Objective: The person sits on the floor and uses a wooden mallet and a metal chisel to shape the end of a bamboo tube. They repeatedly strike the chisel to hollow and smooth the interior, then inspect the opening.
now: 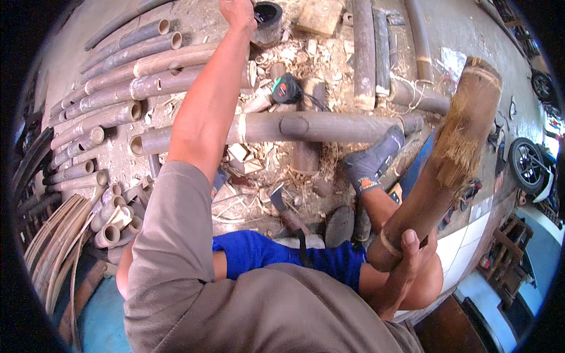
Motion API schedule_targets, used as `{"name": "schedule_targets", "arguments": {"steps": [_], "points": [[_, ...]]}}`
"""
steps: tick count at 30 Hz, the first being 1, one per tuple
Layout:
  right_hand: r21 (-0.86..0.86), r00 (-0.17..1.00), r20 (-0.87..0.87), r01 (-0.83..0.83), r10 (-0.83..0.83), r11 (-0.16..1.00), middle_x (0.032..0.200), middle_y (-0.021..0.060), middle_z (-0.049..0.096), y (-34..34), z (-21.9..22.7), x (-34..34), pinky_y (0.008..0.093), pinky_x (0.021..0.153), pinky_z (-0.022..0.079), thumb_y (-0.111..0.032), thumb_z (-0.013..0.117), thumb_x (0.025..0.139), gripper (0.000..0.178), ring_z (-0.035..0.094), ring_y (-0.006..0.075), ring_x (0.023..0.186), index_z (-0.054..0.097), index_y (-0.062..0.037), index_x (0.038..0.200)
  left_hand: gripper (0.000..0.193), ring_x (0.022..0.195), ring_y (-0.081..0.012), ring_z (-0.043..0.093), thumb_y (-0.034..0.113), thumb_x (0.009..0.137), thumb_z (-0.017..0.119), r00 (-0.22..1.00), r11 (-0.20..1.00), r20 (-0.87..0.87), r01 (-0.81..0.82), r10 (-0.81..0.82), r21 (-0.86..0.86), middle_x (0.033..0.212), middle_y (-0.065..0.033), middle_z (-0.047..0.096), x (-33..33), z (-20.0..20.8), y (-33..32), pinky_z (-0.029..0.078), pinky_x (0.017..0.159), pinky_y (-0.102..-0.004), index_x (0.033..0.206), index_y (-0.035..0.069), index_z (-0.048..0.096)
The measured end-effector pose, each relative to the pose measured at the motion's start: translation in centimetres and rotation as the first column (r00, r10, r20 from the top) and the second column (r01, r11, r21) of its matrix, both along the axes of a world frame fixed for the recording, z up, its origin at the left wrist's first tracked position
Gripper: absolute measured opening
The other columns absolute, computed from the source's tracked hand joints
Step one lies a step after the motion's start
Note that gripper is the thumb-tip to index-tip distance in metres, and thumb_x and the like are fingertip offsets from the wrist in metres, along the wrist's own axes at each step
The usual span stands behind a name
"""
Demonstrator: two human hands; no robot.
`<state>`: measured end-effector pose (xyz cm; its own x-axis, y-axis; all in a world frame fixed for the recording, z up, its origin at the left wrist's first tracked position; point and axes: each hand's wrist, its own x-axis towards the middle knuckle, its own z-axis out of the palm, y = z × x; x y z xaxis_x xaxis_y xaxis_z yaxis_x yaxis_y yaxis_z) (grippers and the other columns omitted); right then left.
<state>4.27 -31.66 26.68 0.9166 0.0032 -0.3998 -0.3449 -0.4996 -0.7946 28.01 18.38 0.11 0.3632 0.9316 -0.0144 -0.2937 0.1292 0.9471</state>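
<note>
My right hand (412, 259) is wrapped round the lower end of a thick bamboo piece (432, 182), which slants up and right. Frayed, torn fibres show along its upper half. At the top edge, my outstretched left hand (238, 13) is beside a dark round pot (268, 25); its fingers are partly cut off and hidden. Between my arms a long bamboo tube (335, 126) lies crosswise, with a dark ring marked on it. A black and green tape measure (286, 88) rests just beyond it. Nearer me lies a knife with a curved blade (278, 197).
Several bamboo tubes (153, 67) lie at the left, above a bundle of thin strips (56, 247). More tubes (364, 53) lie at the far right. Shavings litter the floor. My shod foot (374, 159) touches the crosswise tube. A wheel (525, 165) stands at the right.
</note>
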Motion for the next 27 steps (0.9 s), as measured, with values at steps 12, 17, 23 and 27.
{"name": "schedule_targets", "arguments": {"steps": [12,17,23,27], "points": [[0.330,0.874,0.485,-0.143,-0.038,0.933,0.096,0.0196,0.068,-0.9,-2.1,-1.4,0.0372,0.077,0.054,-0.051,0.071,0.081,0.073,0.068,0.0280,0.085,0.058,0.0120,0.115,0.048,0.087,-0.0282,0.071,0.036,0.076,0.085,0.826,0.504,-0.468,0.564,-0.315,0.654,0.101,-0.0101,0.070,-15.4,8.0,-25.2,0.058,0.075,-0.0458,0.108,0.010,0.061],[0.412,0.971,0.232,-0.042,-0.060,0.910,0.097,0.0194,0.068,-2.8,-4.6,-5.8,0.0359,0.073,0.057,-0.047,0.070,0.084,0.068,0.069,0.0265,0.083,0.058,0.0110,0.116,0.050,0.094,-0.0404,0.069,0.033,0.070,0.085,0.625,0.299,-0.592,0.773,-0.508,0.560,0.109,-0.0141,0.068,-19.0,4.3,-31.6,0.057,0.078,-0.0502,0.107,0.009,0.061],[0.373,0.982,0.172,0.009,-0.078,0.928,0.097,0.0203,0.067,-1.9,-5.7,-8.1,0.0387,0.071,0.059,-0.044,0.071,0.085,0.070,0.070,0.0284,0.080,0.052,0.0107,0.124,0.050,0.095,-0.0425,0.067,0.033,0.071,0.085,0.625,0.289,-0.570,0.768,-0.534,0.571,0.107,-0.0156,0.066,-19.4,2.6,-31.3,0.055,0.079,-0.0525,0.106,0.007,0.061],[0.412,0.993,0.067,0.061,-0.097,0.909,0.104,0.0158,0.065,-1.6,-5.7,-8.0,0.0351,0.076,0.058,-0.042,0.077,0.077,0.090,0.068,0.0228,0.084,0.044,0.0106,0.142,0.050,0.095,-0.0424,0.067,0.033,0.071,0.085,0.595,0.267,-0.597,0.792,-0.539,0.549,0.106,-0.0166,0.066,-19.1,1.7,-31.0,0.054,0.079,-0.0530,0.105,0.006,0.061]]}}
